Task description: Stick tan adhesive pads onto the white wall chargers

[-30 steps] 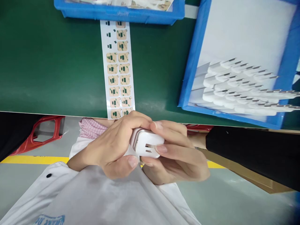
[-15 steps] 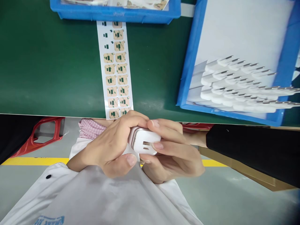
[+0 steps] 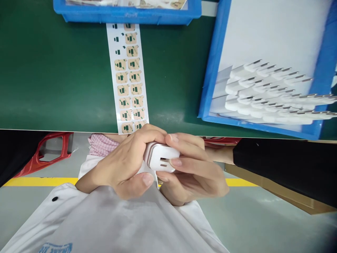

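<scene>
Vs 1 s ago: almost no change. Table [image 3: 65, 77], trays & hands all sit a touch further L in view, so mostly a head shift; grip on the white casing [image 3: 163, 154] looks the same, casing face turned same way.

Writing: blue print [image 3: 55, 248] on white garment [image 3: 126, 221], cut off at bottom, can't read. Tan pads [image 3: 131, 78] carry tiny green marks, too small to read. Faint marks on front wall of far blue tray [image 3: 131, 15], also illegible.

Casing: glossy white, rounded corners, pale pinkish band round its side, 2 dark slots in the face, 1 longer than the other. It's held in the air btwn both hands, just this side of table's near edge, not on the table.

L hand [image 3: 131, 161] curls its fingers round casing's L/far side, gripping; thumb sticks out apart. R hand [image 3: 202, 174] also gripping: 1 fingertip on far corner, 1 on the face by the slots, 1 at the near side.

Label sheet [image 3: 112, 45] runs from far tray to table's near edge, lower end slightly past it; L hand hides its lower R corner. Top 3 spots of L column have no pad.

R blue tray [image 3: 212, 73], near table's near R corner: rows of white pieces [image 3: 244, 102] w/ metal prongs.
</scene>
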`<state>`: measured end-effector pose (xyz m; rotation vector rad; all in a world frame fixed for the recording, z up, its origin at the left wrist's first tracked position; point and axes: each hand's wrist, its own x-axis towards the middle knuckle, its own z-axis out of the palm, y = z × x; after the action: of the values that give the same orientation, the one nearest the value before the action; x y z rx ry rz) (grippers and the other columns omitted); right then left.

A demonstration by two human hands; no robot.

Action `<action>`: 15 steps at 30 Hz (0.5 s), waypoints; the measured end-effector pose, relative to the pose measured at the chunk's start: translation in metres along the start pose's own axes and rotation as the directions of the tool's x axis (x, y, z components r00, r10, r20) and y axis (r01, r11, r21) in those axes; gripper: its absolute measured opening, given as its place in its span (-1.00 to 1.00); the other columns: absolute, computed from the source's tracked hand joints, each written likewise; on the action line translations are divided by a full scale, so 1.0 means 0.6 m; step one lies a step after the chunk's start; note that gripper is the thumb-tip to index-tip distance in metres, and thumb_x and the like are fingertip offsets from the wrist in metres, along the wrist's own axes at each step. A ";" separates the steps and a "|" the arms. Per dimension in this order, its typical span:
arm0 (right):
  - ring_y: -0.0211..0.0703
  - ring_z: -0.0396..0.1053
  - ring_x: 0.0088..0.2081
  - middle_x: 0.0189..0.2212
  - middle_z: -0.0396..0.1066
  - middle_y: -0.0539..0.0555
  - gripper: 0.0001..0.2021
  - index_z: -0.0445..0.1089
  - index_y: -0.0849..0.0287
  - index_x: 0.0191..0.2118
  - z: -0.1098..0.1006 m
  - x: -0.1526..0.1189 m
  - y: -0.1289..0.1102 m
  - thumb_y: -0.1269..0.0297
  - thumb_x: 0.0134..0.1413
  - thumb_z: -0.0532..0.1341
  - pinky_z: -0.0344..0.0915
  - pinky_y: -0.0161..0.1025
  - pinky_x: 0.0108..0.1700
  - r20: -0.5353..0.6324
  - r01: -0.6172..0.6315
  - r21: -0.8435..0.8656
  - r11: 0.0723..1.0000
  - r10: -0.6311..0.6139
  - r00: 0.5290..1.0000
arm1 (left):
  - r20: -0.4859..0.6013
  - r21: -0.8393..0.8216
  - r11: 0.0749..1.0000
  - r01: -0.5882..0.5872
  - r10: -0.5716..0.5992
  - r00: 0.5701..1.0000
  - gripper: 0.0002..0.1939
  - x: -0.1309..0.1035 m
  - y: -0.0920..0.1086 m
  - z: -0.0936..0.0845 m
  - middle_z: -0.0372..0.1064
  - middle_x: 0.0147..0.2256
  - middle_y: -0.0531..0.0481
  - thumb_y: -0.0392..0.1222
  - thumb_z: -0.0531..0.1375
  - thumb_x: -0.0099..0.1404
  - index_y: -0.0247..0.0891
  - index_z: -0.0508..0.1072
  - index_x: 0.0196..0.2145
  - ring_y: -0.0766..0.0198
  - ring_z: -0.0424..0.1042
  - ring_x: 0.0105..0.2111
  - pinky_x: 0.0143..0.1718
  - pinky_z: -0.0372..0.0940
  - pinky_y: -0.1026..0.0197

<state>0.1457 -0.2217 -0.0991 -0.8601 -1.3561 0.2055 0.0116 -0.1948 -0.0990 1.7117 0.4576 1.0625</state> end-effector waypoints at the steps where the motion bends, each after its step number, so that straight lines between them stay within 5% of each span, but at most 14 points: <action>1: -0.04 0.65 -0.23 0.01 0.61 -0.01 -0.83 0.57 0.15 -0.09 0.000 0.000 0.001 0.34 0.20 0.32 0.59 0.00 -0.36 -0.001 0.000 0.003 1.000 0.000 1.000 | -0.002 0.002 1.000 -0.006 0.006 1.000 -0.55 0.000 0.000 0.000 0.30 -0.02 -0.09 0.05 -0.07 0.48 -0.12 0.11 0.23 0.11 0.45 -0.10 -0.13 0.46 -0.07; 15: -0.02 0.63 -0.21 0.02 0.60 0.00 -0.80 0.57 0.12 -0.07 -0.012 -0.006 0.006 0.34 0.17 0.33 0.61 0.00 -0.32 0.043 0.008 -0.026 1.000 -0.007 0.999 | 0.020 -0.026 0.999 0.027 -0.027 0.999 -0.54 -0.005 -0.002 -0.001 0.25 0.02 -0.10 0.08 -0.07 0.49 -0.13 0.11 0.24 0.10 0.40 -0.04 -0.08 0.41 -0.06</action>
<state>0.1525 -0.2243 -0.1036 -0.8766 -1.4050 0.2013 0.0099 -0.1963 -0.1012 1.6871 0.4511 1.0267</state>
